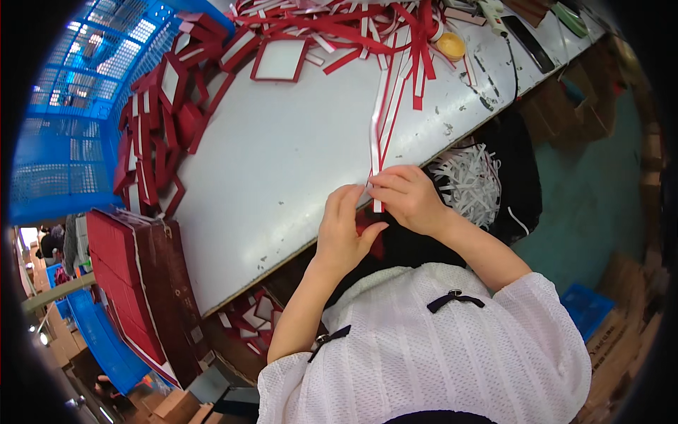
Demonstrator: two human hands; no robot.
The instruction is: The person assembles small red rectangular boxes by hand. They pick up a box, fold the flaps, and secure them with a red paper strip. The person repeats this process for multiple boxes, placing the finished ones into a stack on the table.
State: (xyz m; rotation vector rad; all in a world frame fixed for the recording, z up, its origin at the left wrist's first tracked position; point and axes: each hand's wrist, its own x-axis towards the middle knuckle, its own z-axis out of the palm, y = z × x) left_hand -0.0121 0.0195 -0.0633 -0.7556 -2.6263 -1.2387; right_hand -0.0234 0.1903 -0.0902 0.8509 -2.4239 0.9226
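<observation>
At the table's near edge my hands meet over a narrow red and white strip, which runs back toward the pile. My right hand pinches this strip close to its near end. Beside it my left hand has its fingers bent toward the strip, their tips almost touching my right fingertips. The left thumb stands apart, and a dark red piece shows between thumb and fingers. Whether the left hand grips that piece or the strip is hidden.
Loose red and white strips and red frame-like pieces lie across the white table. A blue crate stands at left, a yellow round dish far back. White paper shreds fill a black bag beside the table's edge.
</observation>
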